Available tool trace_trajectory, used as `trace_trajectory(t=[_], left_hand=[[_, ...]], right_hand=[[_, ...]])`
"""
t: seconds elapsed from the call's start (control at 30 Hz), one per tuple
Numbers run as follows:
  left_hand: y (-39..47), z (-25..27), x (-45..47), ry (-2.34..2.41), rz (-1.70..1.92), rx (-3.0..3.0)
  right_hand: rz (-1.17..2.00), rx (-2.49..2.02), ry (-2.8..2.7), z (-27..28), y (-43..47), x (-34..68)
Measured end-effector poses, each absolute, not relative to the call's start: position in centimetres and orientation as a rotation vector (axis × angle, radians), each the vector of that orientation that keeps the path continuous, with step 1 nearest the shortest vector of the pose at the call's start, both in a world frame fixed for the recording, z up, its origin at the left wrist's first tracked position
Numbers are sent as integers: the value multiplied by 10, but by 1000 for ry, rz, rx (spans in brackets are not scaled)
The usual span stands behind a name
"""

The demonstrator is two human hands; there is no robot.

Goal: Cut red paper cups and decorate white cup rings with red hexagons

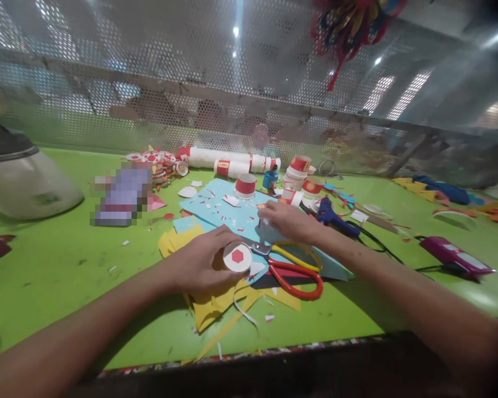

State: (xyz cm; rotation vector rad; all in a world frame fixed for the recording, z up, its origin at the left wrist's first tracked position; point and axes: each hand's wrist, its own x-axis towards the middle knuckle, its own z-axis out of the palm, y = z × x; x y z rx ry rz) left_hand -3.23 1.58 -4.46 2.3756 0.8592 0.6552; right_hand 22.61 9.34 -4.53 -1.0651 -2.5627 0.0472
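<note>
My left hand is closed around the side of a round white paper piece with a red hexagon on its face. Whatever depth the piece has below is hidden by my fingers. Over the light blue paper, my right hand is bent with its fingertips together; what they pinch, if anything, is too blurred to make out. Scissors with one red and one yellow handle lie between my forearms, blades beside the round piece. Crumpled yellow paper lies under my left hand.
Red-and-white paper cups and long white tubes stand behind the papers. A blue glue gun with a black cord lies right, near a magenta device. A blurred phone and a large jug occupy the left.
</note>
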Motion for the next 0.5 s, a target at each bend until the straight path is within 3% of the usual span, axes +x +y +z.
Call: trace_trajectory(t=[0.2, 0.27, 0.5], left_hand=[[14, -47, -30, 896, 633, 2362], [13, -49, -29, 904, 630, 2363], [14, -52, -25, 962, 557, 2460]], right_hand=[[270, -1055, -2045, -14, 66, 231], [749, -908, -1709, -7, 53, 233], [1220, -838, -1481, -15, 15, 228]])
